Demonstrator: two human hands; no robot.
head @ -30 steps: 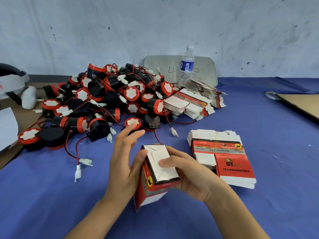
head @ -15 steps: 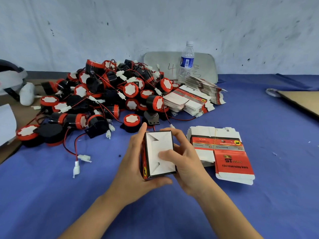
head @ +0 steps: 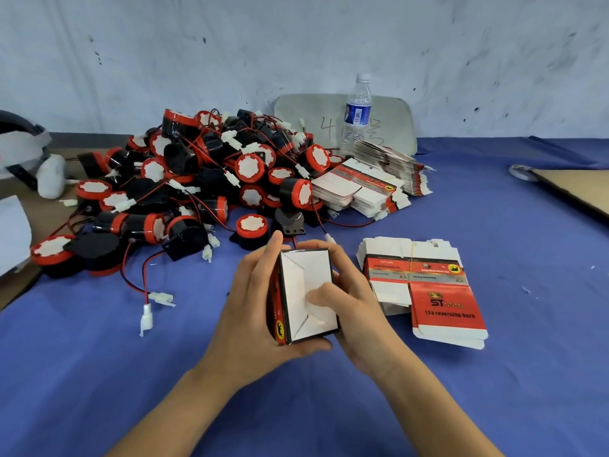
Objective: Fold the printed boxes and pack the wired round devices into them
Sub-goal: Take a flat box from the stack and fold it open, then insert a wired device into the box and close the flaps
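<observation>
A folded red-and-black printed box [head: 303, 285] sits between both hands, its white flapped end facing me. My left hand [head: 253, 311] grips its left side, thumb under the near edge. My right hand [head: 356, 308] holds the right side, and its thumb presses on the white flaps. A stack of flat unfolded boxes [head: 425, 288] lies just to the right on the blue cloth. Behind the hands lies a large heap of round black-and-red wired devices [head: 204, 186] with white connectors.
More flat boxes [head: 369, 189] are stacked behind, beside a water bottle [head: 357, 110] and a grey board [head: 313, 120]. A loose red-black wire with white plugs [head: 148, 305] lies at left. A cardboard sheet [head: 573, 189] sits far right, a white headset [head: 23, 150] far left.
The box was tilted with its flaps loose; it has since been turned upright, my left hand has closed round its side, and my right thumb has pushed the end flaps flat.
</observation>
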